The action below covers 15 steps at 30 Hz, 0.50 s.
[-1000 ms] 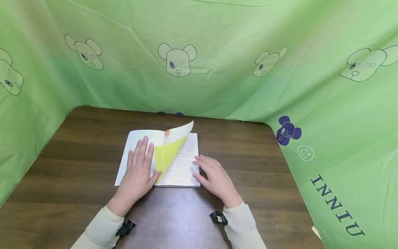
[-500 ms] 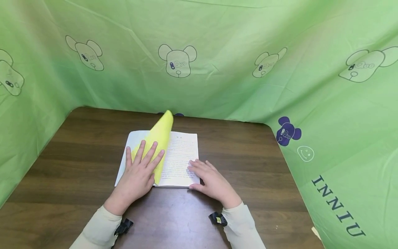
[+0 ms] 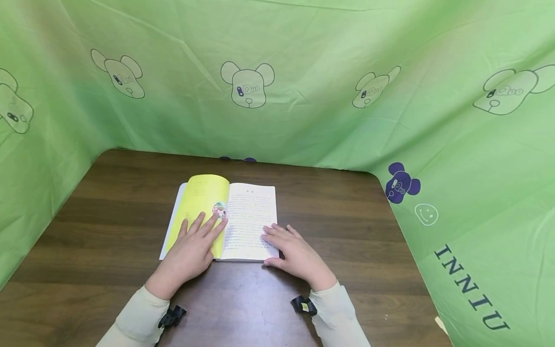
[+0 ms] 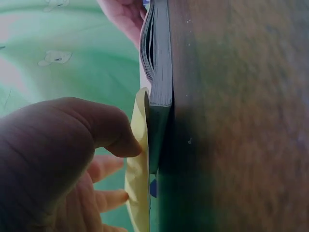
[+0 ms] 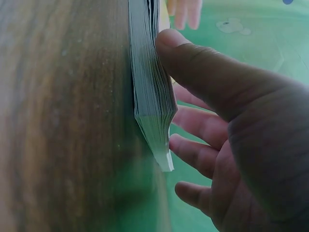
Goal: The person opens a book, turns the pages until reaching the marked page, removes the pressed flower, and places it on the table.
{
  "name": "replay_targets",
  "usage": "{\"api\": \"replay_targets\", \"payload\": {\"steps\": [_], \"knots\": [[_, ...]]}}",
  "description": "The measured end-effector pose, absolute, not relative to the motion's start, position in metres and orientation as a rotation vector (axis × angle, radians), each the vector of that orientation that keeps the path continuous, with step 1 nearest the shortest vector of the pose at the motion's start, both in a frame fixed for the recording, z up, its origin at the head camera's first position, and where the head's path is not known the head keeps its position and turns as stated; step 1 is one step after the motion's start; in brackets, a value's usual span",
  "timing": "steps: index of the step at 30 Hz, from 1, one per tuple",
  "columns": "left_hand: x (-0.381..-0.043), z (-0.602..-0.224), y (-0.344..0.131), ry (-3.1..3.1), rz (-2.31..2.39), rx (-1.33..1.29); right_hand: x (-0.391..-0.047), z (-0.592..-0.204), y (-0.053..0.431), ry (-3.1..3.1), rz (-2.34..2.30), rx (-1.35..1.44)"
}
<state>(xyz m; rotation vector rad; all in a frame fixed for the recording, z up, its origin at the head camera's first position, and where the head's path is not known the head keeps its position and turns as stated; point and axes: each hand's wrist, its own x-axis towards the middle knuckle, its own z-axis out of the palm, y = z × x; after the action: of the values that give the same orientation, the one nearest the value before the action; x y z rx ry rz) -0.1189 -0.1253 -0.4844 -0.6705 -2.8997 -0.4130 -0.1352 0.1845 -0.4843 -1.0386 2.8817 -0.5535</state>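
Note:
An open book lies on the brown table, its right page white with lines of print. On its left side a yellow page with a small round picture lies over a white leaf. My left hand rests on the yellow page with fingers spread; in the left wrist view its thumb and fingertips touch the page. My right hand touches the lower right of the printed page with straight fingers. The right wrist view shows its thumb at the edge of the thick page block.
The wooden table stretches out around the book. A green curtain with bear-head drawings hangs along its back and sides. Each sleeve has a black band at the wrist.
The yellow page has swung over from right to left and now lies flatter, showing its round picture. The left hand has moved onto it; the right hand has slid slightly further onto the printed page.

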Motion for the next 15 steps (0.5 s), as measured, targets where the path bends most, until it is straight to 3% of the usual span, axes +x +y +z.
{"api": "replay_targets", "payload": {"steps": [15], "knots": [[-0.1177, -0.4864, -0.1279, -3.058, -0.564, -0.584, -0.1358, -0.4832, 0.1842, 2.884, -0.49, -1.092]]}}
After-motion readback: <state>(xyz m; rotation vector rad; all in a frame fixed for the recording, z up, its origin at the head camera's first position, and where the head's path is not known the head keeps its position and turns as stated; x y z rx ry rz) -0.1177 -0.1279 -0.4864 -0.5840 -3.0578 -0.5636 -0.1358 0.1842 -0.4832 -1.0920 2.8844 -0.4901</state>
